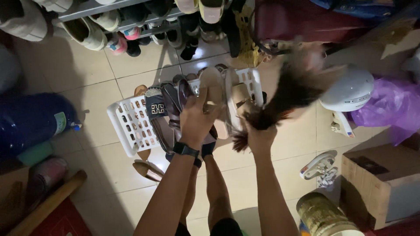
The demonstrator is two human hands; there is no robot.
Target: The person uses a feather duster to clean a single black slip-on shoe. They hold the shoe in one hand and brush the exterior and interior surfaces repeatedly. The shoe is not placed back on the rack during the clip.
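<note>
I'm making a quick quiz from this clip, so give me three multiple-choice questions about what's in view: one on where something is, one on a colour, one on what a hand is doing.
1. Where does the white slotted basket sit?
A. on the tiled floor in front of the shoe rack
B. on top of the cardboard box
C. up on the rack's shelf

2. What colour is the plastic bag at the right edge?
A. green
B. purple
C. yellow

3. What is the left hand doing?
A. resting flat on the floor
B. hanging free at the side
C. gripping shoes over the basket

Answers:
1 A, the basket rests on the tiles below the shoe rack.
2 B, the bag beside the white helmet is purple.
3 C, its fingers close around sandals, while the right hand holds a blurred brush-like thing.
</note>
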